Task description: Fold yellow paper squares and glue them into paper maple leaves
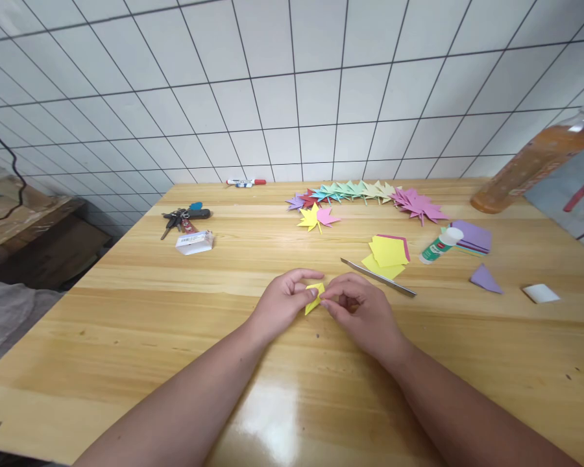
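Note:
A small folded piece of yellow paper [312, 303] lies low over the wooden table between my hands. My left hand [288, 299] grips its left side, thumb on top. With thumb and fingertips together, my right hand [357, 310] pinches the paper's right edge. Just beyond my right hand rests a thin metal craft knife or blade [378, 277], slanting beside a small stack of yellow paper squares [389, 251] with a pink sheet under them. Further back sit a yellow paper leaf [310, 218] and a pink one [327, 216], side by side.
A row of folded paper leaves [355, 191] lines the back. On the right are a glue stick [442, 245], purple sheets [472, 236], a purple triangle [485, 279], an eraser-like white block [541, 293] and a bottle [530, 162]. Keys [182, 219], a small box [194, 242] and markers [246, 183] are leftward.

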Tool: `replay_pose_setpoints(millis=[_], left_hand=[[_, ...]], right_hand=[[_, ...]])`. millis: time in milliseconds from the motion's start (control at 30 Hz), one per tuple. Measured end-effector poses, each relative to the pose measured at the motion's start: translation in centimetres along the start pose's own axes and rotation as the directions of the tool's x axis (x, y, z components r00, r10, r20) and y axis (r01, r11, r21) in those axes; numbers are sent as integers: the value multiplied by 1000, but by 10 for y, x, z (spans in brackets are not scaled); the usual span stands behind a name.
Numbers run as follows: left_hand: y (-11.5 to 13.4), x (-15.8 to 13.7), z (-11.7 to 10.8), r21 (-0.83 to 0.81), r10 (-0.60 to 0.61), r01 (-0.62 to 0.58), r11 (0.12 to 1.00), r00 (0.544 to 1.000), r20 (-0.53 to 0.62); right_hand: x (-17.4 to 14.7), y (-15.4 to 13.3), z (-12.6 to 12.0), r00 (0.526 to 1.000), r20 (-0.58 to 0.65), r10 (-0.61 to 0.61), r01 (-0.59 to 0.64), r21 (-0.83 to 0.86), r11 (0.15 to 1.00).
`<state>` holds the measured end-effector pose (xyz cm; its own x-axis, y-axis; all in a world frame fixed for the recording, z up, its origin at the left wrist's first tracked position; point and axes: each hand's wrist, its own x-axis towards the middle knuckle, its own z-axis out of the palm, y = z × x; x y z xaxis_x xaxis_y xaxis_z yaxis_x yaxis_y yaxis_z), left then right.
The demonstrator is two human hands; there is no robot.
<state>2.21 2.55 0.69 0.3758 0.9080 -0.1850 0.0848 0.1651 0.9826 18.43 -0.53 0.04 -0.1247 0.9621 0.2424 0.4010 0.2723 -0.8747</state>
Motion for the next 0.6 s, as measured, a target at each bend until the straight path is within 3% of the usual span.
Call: replay_pose_setpoints(millis=[433,600], left_hand=[[0,0,0,-1,-27,27,1000,999,26],[2,0,-1,-24,-41,41,999,999,34]], right_hand=[[2,4,-1,999,-32,44,-47,-88,995],[1,3,-4,1000,-4,-14,13,-189,982]])
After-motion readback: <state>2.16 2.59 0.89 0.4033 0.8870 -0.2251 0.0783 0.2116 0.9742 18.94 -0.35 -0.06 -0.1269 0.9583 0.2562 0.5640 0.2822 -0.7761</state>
